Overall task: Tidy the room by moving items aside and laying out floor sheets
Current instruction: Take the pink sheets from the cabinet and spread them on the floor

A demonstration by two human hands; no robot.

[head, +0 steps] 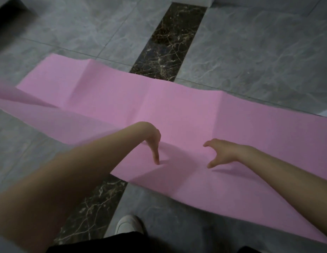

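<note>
A long pink floor sheet (159, 106) lies unfolded across the grey tiled floor, running from the left edge to the lower right, with several fold creases. Its left end is lifted and rumpled. My left hand (153, 143) hangs bent at the wrist, fingers pointing straight down, their tips touching the sheet near its front edge. My right hand (221, 152) hovers just over the sheet with fingers spread and loosely curved, holding nothing.
The floor (250, 52) is grey marble tile with a dark brown veined strip (170, 42) passing under the sheet. My white shoe (128, 224) stands on the tile just in front of the sheet. A dark object sits at the top left corner.
</note>
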